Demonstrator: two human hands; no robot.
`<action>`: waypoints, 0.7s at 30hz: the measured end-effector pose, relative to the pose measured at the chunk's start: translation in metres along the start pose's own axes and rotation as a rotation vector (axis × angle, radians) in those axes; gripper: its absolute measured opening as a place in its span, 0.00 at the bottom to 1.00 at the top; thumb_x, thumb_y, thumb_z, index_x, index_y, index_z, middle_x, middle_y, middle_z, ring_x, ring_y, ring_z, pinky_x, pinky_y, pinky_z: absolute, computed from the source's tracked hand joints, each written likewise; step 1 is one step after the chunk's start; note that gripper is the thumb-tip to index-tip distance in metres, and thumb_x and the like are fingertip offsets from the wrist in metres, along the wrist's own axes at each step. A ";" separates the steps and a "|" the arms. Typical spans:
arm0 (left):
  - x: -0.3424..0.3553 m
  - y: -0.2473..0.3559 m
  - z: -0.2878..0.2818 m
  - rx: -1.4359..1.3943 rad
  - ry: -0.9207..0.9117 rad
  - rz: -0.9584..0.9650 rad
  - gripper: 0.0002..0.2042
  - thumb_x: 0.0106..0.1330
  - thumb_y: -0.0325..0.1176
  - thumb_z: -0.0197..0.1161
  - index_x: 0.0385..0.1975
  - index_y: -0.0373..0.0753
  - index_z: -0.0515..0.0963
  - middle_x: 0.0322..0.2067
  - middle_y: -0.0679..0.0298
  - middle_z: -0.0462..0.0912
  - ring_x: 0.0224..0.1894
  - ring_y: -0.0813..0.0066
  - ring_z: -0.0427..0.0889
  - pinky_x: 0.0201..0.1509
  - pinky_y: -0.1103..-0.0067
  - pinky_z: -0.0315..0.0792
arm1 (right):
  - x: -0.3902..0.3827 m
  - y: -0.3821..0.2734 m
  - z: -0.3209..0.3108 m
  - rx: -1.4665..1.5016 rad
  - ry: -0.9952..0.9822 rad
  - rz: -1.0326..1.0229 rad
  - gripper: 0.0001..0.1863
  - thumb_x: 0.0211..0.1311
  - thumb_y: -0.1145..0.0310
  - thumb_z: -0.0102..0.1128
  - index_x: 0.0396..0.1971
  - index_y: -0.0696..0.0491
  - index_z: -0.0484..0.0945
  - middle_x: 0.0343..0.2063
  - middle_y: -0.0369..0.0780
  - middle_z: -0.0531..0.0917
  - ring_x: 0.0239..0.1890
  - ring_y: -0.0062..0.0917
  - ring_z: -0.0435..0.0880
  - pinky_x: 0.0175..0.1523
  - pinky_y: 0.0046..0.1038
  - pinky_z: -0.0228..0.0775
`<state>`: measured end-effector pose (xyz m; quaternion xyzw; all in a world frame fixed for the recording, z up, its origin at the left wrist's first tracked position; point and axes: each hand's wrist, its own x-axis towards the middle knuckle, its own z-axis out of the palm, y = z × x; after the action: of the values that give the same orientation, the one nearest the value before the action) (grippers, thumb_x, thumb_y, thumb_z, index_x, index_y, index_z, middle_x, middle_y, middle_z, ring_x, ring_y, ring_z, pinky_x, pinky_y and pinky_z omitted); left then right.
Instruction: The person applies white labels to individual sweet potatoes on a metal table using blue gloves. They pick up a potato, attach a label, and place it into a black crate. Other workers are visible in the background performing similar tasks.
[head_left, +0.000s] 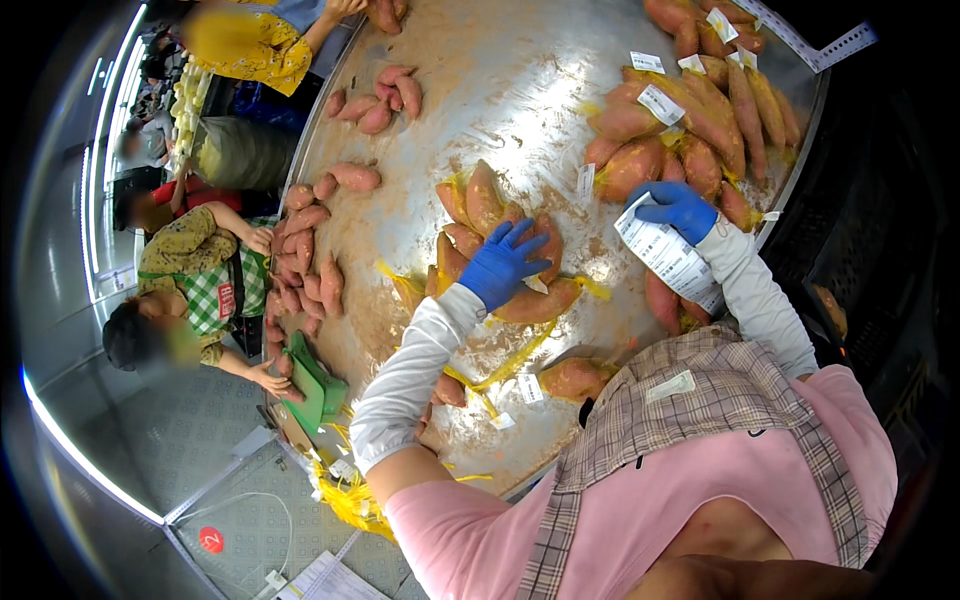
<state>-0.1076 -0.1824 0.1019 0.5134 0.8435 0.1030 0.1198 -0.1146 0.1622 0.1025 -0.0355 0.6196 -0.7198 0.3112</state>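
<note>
My left hand point(500, 268), in a blue glove, lies with its fingers spread on a yellow net bag of sweet potatoes point(485, 200) mid-table. In my blue-gloved right hand point(678, 212) is a sheet of white printed labels point(668, 258), pinched at its upper end and hanging down. Behind that sheet, some sweet potatoes point(660, 300) are partly hidden. Close to my apron, another netted sweet potato point(575, 380) has a white tag point(530, 388) beside it.
Labelled net bags of sweet potatoes point(700, 110) crowd the far right. Loose sweet potatoes point(305, 240) line the left edge, where a co-worker's hand point(270, 378) reaches by a green device point(318, 385). Yellow nets point(355, 500) hang at the near left corner.
</note>
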 end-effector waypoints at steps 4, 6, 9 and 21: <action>0.008 0.010 0.003 -0.052 0.094 -0.009 0.14 0.50 0.31 0.62 0.39 0.48 0.80 0.47 0.64 0.77 0.53 0.59 0.72 0.56 0.64 0.65 | -0.007 -0.013 0.017 -0.148 0.029 0.030 0.11 0.57 0.70 0.58 0.38 0.59 0.79 0.33 0.36 0.82 0.37 0.17 0.78 0.45 0.19 0.68; 0.017 0.019 0.001 -0.316 0.243 -0.205 0.10 0.54 0.32 0.61 0.36 0.46 0.82 0.39 0.65 0.81 0.44 0.63 0.78 0.49 0.71 0.70 | -0.013 -0.026 0.021 -0.160 0.036 0.005 0.12 0.56 0.71 0.58 0.40 0.59 0.79 0.34 0.37 0.82 0.36 0.17 0.78 0.43 0.19 0.69; 0.034 0.039 -0.004 -0.954 0.488 -0.703 0.09 0.60 0.32 0.61 0.39 0.40 0.81 0.34 0.65 0.83 0.34 0.73 0.80 0.39 0.80 0.72 | -0.026 -0.043 0.024 -0.083 0.037 -0.070 0.13 0.56 0.71 0.59 0.40 0.59 0.80 0.32 0.37 0.83 0.34 0.16 0.78 0.41 0.18 0.69; 0.147 0.123 0.077 -1.943 1.108 -0.953 0.14 0.63 0.25 0.53 0.46 0.26 0.75 0.42 0.58 0.79 0.42 0.72 0.78 0.48 0.79 0.72 | -0.027 0.004 0.033 -0.054 0.454 0.115 0.14 0.50 0.63 0.66 0.28 0.60 0.81 0.23 0.38 0.82 0.23 0.19 0.79 0.28 0.20 0.67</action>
<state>-0.0460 0.0083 0.0513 -0.2653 0.4558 0.8433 0.1037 -0.0767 0.1468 0.1153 0.1543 0.6938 -0.6734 0.2031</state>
